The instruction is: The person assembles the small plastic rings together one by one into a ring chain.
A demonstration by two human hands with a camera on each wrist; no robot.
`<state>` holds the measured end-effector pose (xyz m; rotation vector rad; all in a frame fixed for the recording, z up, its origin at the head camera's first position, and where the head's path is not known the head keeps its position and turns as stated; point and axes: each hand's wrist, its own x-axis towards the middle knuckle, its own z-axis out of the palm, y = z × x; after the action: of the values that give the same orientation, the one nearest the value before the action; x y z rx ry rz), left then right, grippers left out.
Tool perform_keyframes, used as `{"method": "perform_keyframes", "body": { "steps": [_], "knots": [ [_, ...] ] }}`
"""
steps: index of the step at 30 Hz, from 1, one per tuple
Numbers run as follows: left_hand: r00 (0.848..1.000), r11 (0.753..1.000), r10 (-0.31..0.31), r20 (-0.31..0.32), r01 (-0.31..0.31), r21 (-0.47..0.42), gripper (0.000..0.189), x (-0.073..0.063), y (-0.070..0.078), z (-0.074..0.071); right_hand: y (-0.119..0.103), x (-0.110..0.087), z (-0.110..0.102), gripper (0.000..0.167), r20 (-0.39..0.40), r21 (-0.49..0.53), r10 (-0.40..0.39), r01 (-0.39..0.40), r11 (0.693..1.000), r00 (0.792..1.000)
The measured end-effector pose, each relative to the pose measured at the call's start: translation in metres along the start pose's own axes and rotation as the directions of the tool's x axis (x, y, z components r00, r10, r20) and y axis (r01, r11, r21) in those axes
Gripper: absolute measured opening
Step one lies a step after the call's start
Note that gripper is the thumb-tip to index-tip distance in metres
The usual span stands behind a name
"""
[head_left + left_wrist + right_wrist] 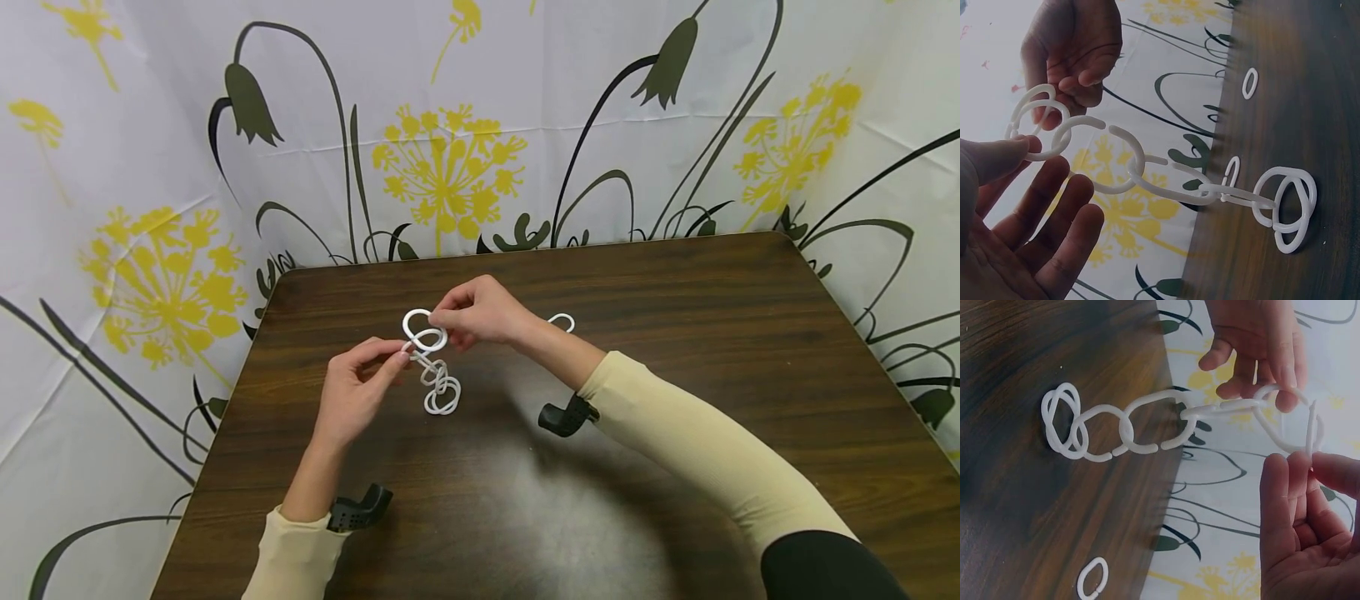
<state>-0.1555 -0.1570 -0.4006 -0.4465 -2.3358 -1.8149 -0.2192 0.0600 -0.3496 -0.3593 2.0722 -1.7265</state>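
A chain of open white plastic links (442, 396) hangs from both hands, its lower links bunched on the wooden table. With thumb and forefinger, my left hand (356, 387) pinches a link (1059, 147) near the chain's top; its other fingers spread loosely below in the left wrist view. My right hand (483, 312), farther forward and to the right, pinches another white link (407, 320) between thumb and fingertips. These top links overlap between the two hands. Small gaps show in several links of the chain (1125, 434).
One loose white link (567, 318) lies on the dark wooden table (660, 333) beyond my right forearm. A white curtain (570, 83) with yellow and green flowers hangs along the table's far edge. Dark wrist cameras (564, 418) sit on both forearms.
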Motion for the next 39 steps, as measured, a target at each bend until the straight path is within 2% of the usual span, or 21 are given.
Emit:
{"method": "perform_keyframes", "body": {
  "steps": [5, 11, 17, 24, 29, 32, 39],
  "knots": [
    [0.999, 1.000, 0.028, 0.031, -0.028, 0.009, 0.015, 0.000, 0.004, 0.001, 0.001, 0.002, -0.002, 0.017, 0.012, -0.124, -0.045, 0.047, 0.991, 0.999],
    [0.998, 0.999, 0.040, 0.058, -0.042, 0.029, 0.015, -0.003, 0.026, 0.003, -0.001, 0.002, -0.001, 0.013, -0.008, -0.288, -0.109, 0.102, 0.952, 0.994],
    [0.997, 0.998, 0.049, 0.056, -0.051, 0.045, 0.015, -0.003, 0.031, 0.004, -0.003, 0.002, 0.000, 0.014, -0.022, -0.339, -0.117, 0.102, 0.935, 0.993],
    [0.996, 0.997, 0.066, 0.057, -0.068, 0.044, 0.013, -0.003, 0.030, 0.003, -0.003, 0.003, -0.001, 0.014, -0.006, -0.416, -0.077, 0.068, 0.907, 0.997],
    [0.997, 0.998, 0.063, 0.046, -0.064, 0.025, 0.015, -0.003, 0.030, 0.001, -0.001, 0.005, -0.002, 0.014, -0.026, -0.392, -0.057, 0.042, 0.919, 0.998],
    [0.998, 0.998, 0.059, 0.038, -0.060, 0.011, 0.015, -0.003, 0.025, -0.001, 0.001, 0.005, -0.004, 0.015, -0.041, -0.338, -0.049, 0.033, 0.941, 0.998],
    [1.000, 1.000, 0.026, 0.000, -0.026, -0.003, 0.013, -0.002, 0.000, -0.004, 0.003, 0.004, -0.005, 0.016, -0.103, -0.171, -0.058, 0.039, 0.984, 0.993]
  ]
}}
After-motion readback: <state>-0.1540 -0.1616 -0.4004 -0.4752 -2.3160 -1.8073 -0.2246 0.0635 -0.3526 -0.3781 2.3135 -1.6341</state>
